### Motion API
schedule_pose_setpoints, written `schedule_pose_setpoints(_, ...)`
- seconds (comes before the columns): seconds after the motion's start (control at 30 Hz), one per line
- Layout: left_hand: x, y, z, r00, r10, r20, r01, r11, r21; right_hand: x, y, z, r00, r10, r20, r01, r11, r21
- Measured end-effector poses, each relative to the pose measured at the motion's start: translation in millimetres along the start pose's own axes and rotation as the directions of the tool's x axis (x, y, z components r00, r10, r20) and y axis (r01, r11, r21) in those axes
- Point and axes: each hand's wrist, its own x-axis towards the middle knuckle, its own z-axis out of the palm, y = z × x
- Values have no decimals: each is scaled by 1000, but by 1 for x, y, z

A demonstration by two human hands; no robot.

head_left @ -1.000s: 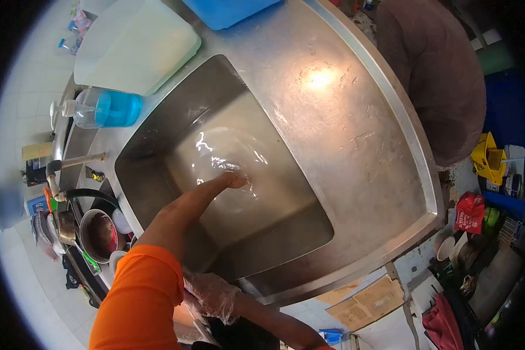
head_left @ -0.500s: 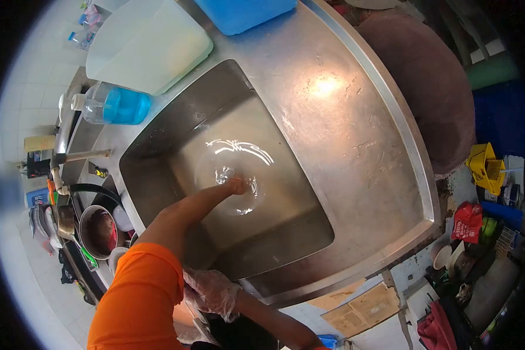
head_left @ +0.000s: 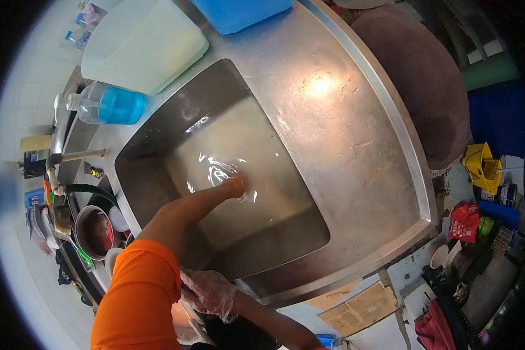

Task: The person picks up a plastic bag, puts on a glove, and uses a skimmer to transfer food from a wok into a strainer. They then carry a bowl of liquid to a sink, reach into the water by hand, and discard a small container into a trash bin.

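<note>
My left hand point(head_left: 235, 185) dips into the cloudy water point(head_left: 262, 140) of a steel sink point(head_left: 157, 169); its fingers are hidden under the surface, so what they touch cannot be seen. Ripples with bright reflections surround it. The left arm wears an orange sleeve point(head_left: 137, 297) pushed above the elbow. My right hand point(head_left: 211, 293), in a clear plastic glove, is beside the sleeve's edge, below the left arm and close to the sink's near rim. Its fingertips are covered by the left arm and sleeve, so their grip cannot be made out.
Beside the sink stand a translucent tub point(head_left: 149, 49), a blue container point(head_left: 239, 14) and a bottle of blue liquid point(head_left: 114, 105). A tap pipe point(head_left: 84, 156) and a pot point(head_left: 94, 231) are at the left. A steel drainboard point(head_left: 356, 163) extends right, with a yellow bucket point(head_left: 483, 168) beyond.
My left hand has sunk slightly deeper and shifted a little within the water; the ripples have changed shape. My right hand stays by the sleeve. The whole view has shifted slightly left.
</note>
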Motion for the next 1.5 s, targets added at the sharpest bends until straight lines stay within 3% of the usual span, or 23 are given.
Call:
schedule_pose_setpoints(0.03, -3, 20, -24, 970, 5, 244, -71, 961, 266, 0, 2, 2, 1000, -18, -17, 18, 1000, -3)
schedule_pose_setpoints(0.13, -18, 35, -35, 975, 206, 78, -220, 919, 328, -2, 5, 2, 999, -39, -34, 39, 999, 0)
schedule_pose_setpoints(0.17, 1, 11, 20, 976, -70, 206, 78, 996, -32, -3, 5, 2, 998, -44, -34, 44, 999, 6)
schedule_pose_setpoints(0.3, -39, 99, -133, 904, -334, 265, 321, 942, 95, -2, 4, 3, 999, -44, -31, 43, 999, -9)
schedule_pose_setpoints(0.43, -46, 55, -107, 907, -318, 275, 341, 939, -39, 3, -1, 0, 1000, 0, -8, 0, 1000, 20)
schedule_pose_setpoints(0.5, -48, 27, -68, 958, -256, -131, 250, 966, -59, 4, -1, -1, 998, 45, 33, -46, 999, 28)
schedule_pose_setpoints(0.53, -41, 18, -61, 958, -252, -135, 246, 967, -60, 4, 2, 1, 1000, 12, 0, -12, 999, 43)
schedule_pose_setpoints(0.6, -31, 3, -59, 976, -151, 160, 38, 833, 552, 4, 3, 2, 999, -17, -32, 19, 998, 61)
schedule_pose_setpoints(0.63, -29, -3, -61, 999, -49, -17, 51, 872, 487, 4, 2, 1, 999, -21, -42, 25, 995, 93)
schedule_pose_setpoints(0.67, -29, 5, -81, 999, -50, -18, 52, 873, 485, 4, 2, 0, 998, -25, -52, 32, 992, 125)
schedule_pose_setpoints(0.73, -32, 30, -134, 975, -211, 76, 204, 975, 85, 5, 6, 5, 995, -53, -88, 61, 994, 94)
schedule_pose_setpoints(0.8, -24, 14, -122, 987, -103, 121, 62, 951, 302, 5, 6, 6, 989, -82, -125, 91, 994, 65)
schedule_pose_setpoints(0.87, -22, 5, -111, 984, -175, -19, 173, 981, -87, 5, 1, 2, 998, -6, -60, 18, 981, 193)
schedule_pose_setpoints(0.93, -27, -3, -100, 992, -110, -54, 116, 987, 116, 7, 2, 4, 996, -19, -84, 33, 985, 167)
schedule_pose_setpoints(1.0, -27, -3, -96, 859, 299, -417, -82, 882, 464, 7, 0, 3, 994, -28, -102, 42, 989, 142)
schedule_pose_setpoints(1.03, -20, -8, -99, 945, 176, -276, -115, 968, 223, 6, -3, 1, 996, -18, -82, 30, 989, 144)
schedule_pose_setpoints(1.07, -21, 0, -117, 944, 180, -277, -119, 967, 226, 6, -4, -2, 998, -9, -66, 18, 989, 146)
schedule_pose_setpoints(1.13, -26, 9, -132, 978, 152, 141, -195, 906, 376, 6, 0, 2, 997, -6, -74, 18, 988, 151)
schedule_pose_setpoints(1.27, -57, -2, -104, 999, -40, 23, 41, 998, -56, 7, 1, 3, 997, -25, -68, 35, 989, 147)
schedule_pose_setpoints(1.33, -60, -34, -51, 968, 236, -86, -245, 961, -126, 5, -1, 1, 997, -15, -72, 26, 989, 147)
schedule_pose_setpoints(1.37, -80, -19, -66, 940, 274, -204, -252, 960, 124, 4, -1, 0, 997, -7, -74, 18, 988, 152)
schedule_pose_setpoints(1.4, -79, -15, -67, 940, 274, -201, -254, 960, 121, 4, 0, 0, 997, -3, -76, 15, 988, 155)
schedule_pose_setpoints(1.5, -70, -20, -51, 951, 310, -1, -290, 892, 346, 4, 2, -1, 999, 36, -31, -31, 990, 140)
